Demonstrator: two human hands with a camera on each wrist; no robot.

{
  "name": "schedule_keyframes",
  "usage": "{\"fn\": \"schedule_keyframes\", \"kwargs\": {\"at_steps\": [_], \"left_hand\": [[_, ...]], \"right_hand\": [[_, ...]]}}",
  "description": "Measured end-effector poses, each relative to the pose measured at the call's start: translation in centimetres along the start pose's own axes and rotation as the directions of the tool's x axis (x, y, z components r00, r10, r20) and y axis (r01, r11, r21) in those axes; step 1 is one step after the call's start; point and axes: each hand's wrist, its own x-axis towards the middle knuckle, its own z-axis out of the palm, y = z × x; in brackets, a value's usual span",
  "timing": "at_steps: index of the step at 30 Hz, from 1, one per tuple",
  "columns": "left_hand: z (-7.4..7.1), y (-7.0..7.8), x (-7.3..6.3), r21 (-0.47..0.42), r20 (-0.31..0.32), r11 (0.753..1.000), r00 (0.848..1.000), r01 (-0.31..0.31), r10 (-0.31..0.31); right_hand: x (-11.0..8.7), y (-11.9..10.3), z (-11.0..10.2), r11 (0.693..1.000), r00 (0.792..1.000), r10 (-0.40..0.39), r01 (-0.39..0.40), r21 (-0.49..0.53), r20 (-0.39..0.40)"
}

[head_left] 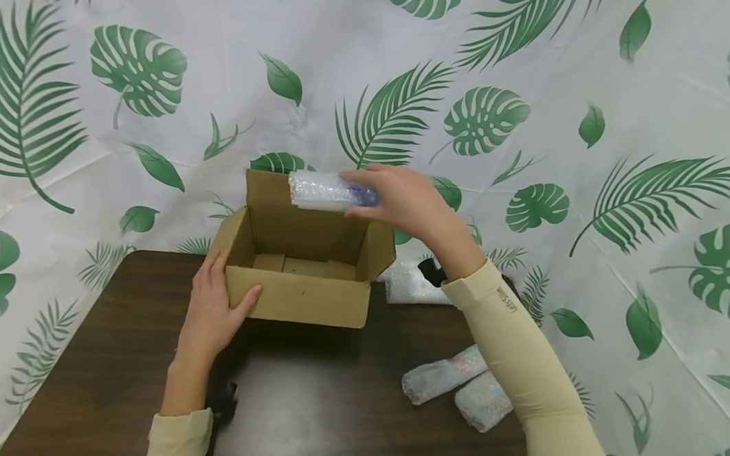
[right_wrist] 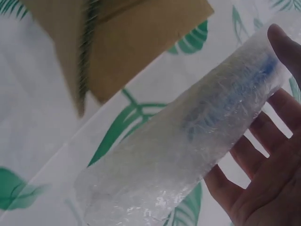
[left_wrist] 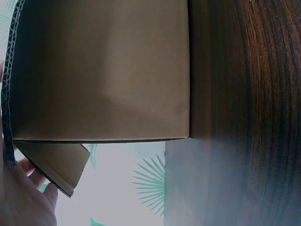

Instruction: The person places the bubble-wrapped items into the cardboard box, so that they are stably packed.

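Note:
An open cardboard box (head_left: 299,297) stands on the table with its flaps up and out; the visible inside floor is bare cardboard. My left hand (head_left: 215,303) holds its front left corner, thumb on the front flap and fingers along the left flap. In the left wrist view the box wall (left_wrist: 103,70) fills much of the frame, with the left hand (left_wrist: 26,197) at its edge. My right hand (head_left: 404,199) grips a bubble-wrapped roll (head_left: 320,190) with blue showing through, above the box's back right. In the right wrist view thumb and fingers hold the roll (right_wrist: 174,127) at one end.
Two more bubble-wrapped rolls lie on the dark wooden table (head_left: 306,404) at right, a nearer one (head_left: 482,403) and one beside it (head_left: 434,380). Another wrapped piece (head_left: 414,289) lies right of the box. A leaf-print curtain (head_left: 236,76) hangs behind the table.

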Motion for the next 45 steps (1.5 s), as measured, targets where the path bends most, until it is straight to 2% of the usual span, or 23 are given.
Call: {"fn": "schedule_keyframes", "kwargs": {"at_steps": [11, 16, 19, 23, 28, 33, 36, 41, 42, 45], "left_hand": [[0.0, 0.0, 0.2, 0.003, -0.005, 1.000, 1.000, 0.004, -0.004], [0.2, -0.1, 0.3, -0.003, -0.018, 1.000, 1.000, -0.012, 0.012], [0.2, 0.0, 0.4, -0.006, -0.011, 1.000, 1.000, -0.010, 0.010], [0.1, -0.1, 0.3, 0.000, -0.008, 1.000, 1.000, -0.001, 0.001], [0.2, -0.2, 0.3, 0.005, -0.032, 0.999, 0.999, -0.033, 0.033], [0.1, -0.5, 0.1, -0.004, -0.056, 0.998, 0.997, -0.056, 0.056], [0.0, -0.7, -0.1, -0.020, -0.062, 0.995, 0.993, -0.100, 0.099], [-0.2, -1.0, -0.1, -0.052, -0.050, 0.979, 0.980, -0.197, 0.195], [-0.2, -1.1, -0.1, -0.055, -0.044, 0.977, 0.978, -0.204, 0.202], [-0.3, -1.4, -0.2, -0.057, -0.017, 0.978, 0.980, -0.200, 0.199]], "right_hand": [[5.2, -5.3, 2.0, 0.994, 0.985, -0.085, 0.094, -0.054, 0.149], [6.5, -7.2, 4.4, 0.992, 0.969, -0.062, 0.087, -0.094, 0.240], [7.0, -7.8, 5.8, 0.994, 0.954, -0.046, 0.073, -0.082, 0.296], [7.6, -8.0, 7.6, 0.999, 0.935, -0.043, 0.050, -0.011, 0.353], [8.4, -7.4, 10.1, 0.998, 0.919, -0.018, -0.009, 0.066, 0.394], [9.6, -7.4, 11.8, 0.991, 0.890, -0.019, -0.043, 0.126, 0.455], [10.2, -7.6, 12.2, 0.989, 0.864, 0.011, -0.084, 0.123, 0.504], [10.6, -7.7, 12.3, 0.987, 0.823, 0.098, -0.154, 0.053, 0.560], [10.6, -7.7, 12.3, 0.986, 0.819, 0.110, -0.162, 0.042, 0.562], [10.3, -7.6, 12.5, 0.986, 0.835, 0.120, -0.165, 0.037, 0.537]]}}
